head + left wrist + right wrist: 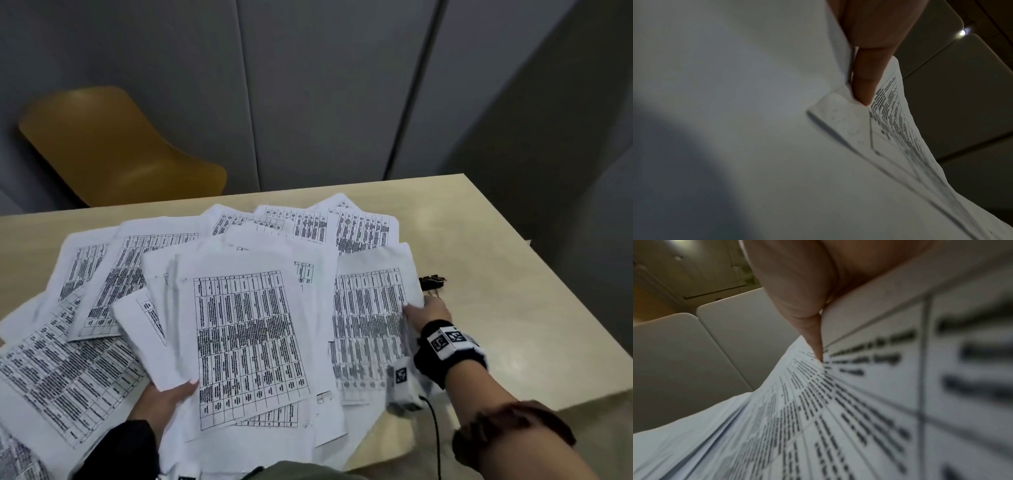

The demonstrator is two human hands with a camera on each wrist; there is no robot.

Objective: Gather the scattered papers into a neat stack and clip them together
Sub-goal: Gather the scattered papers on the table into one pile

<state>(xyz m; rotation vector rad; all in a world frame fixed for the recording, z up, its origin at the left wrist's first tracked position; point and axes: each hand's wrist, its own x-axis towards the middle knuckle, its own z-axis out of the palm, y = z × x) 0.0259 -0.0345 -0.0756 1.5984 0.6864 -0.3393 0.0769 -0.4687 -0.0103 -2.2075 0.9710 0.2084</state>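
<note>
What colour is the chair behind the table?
Mustard yellow moulded chair, clearest in the head view.

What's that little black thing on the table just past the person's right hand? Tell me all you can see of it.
It looks like a black binder clip, perhaps more than one bunched together, with thin wire handles sticking out toward the right hand. It lies on the pale wooden table, right at the right-hand edge of the spread papers. The hand is just short of it, pinching a sheet instead; whether the clip touches that sheet is too small to tell.
</note>
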